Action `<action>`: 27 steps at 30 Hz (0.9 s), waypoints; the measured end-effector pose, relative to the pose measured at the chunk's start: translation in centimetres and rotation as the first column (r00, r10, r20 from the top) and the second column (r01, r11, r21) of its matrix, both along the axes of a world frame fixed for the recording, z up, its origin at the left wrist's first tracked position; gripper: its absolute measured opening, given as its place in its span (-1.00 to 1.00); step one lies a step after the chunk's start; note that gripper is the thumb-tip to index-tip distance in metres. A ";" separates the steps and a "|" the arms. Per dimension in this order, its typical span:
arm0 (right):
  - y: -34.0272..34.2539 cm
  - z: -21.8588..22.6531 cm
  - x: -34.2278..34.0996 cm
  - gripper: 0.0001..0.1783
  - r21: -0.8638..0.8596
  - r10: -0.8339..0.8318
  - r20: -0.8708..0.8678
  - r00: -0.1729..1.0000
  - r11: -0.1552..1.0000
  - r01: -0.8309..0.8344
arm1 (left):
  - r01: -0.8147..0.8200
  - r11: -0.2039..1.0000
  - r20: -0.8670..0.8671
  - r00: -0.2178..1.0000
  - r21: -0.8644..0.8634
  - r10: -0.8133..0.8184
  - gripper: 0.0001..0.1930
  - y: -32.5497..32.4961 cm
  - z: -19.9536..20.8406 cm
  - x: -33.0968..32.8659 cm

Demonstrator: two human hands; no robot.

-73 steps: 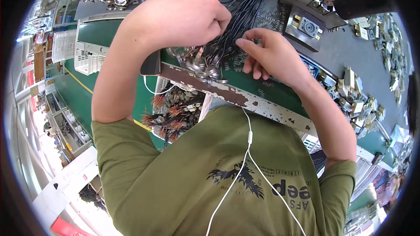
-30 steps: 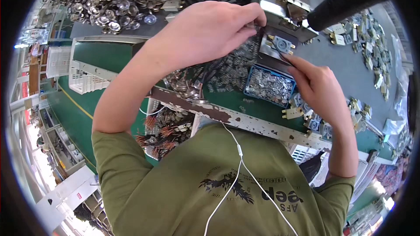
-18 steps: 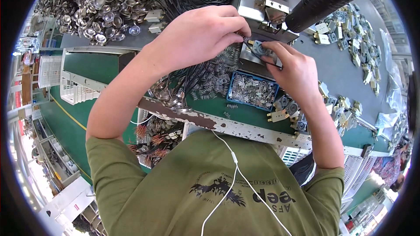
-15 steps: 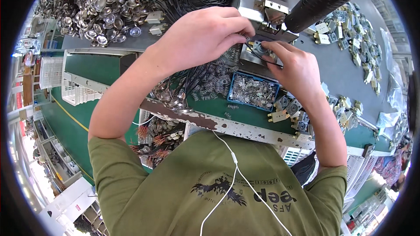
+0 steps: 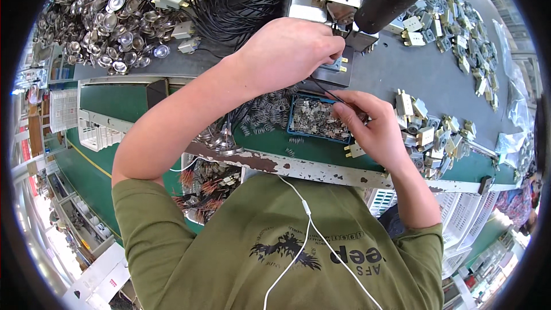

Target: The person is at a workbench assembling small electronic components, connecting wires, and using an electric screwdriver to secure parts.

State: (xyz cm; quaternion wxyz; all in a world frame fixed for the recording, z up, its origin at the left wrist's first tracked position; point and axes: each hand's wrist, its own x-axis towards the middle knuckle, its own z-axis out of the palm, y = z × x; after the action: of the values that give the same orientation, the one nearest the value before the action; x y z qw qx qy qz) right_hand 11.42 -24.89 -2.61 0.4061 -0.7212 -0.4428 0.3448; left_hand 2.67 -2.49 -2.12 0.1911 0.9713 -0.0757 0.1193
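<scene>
Left hand [image 5: 290,51] pinches a part at the grey fixture [image 5: 336,69]; right hand [image 5: 373,129], below the fixture, pinches a thin black wire [image 5: 328,90] beside the blue tray [image 5: 318,119].

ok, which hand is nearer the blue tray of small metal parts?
Right. The right hand sits at the blue tray's right edge; the left hand is above it, at the grey fixture.

Bright, even light falls over the bench from above, and the shadows under the left hand [image 5: 287,51] and right hand [image 5: 373,129] are soft and short. The pile of metal discs [image 5: 109,17], well left of the fingers, throws small glints. Straight edges bow near the rim (heavy fisheye), where a black ring closes in. The lower left corner is washed out.
</scene>
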 end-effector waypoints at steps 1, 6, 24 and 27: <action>-0.2 -0.2 -0.1 -0.71 0.001 -0.002 -0.002 1.000 1.000 0.002 | 0.004 1.000 -0.007 1.000 0.010 -0.004 -0.88 -0.1 0.1 0.1; -0.8 -0.8 -0.5 -0.66 0.125 -0.008 0.180 0.984 0.992 -0.015 | -0.012 1.000 -0.026 1.000 -0.005 0.011 -0.89 -0.5 0.4 -0.1; -1.2 -0.5 3.7 -0.71 0.362 -0.093 0.347 0.933 0.931 -0.042 | 0.099 0.994 -0.042 0.994 -0.051 -0.102 -0.82 0.5 2.6 -3.2; 0.2 -1.0 2.5 -0.65 0.486 -0.324 0.390 0.862 0.868 0.106 | 0.028 0.983 -0.008 1.000 -0.179 -0.030 -0.82 0.3 2.5 -3.3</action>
State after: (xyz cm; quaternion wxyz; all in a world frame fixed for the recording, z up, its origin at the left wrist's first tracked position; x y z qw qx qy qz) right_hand 13.87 -24.67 -3.60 0.4815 -0.7144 -0.5078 0.0040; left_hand -0.66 -2.21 0.43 0.2798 0.9496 -0.0780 0.1176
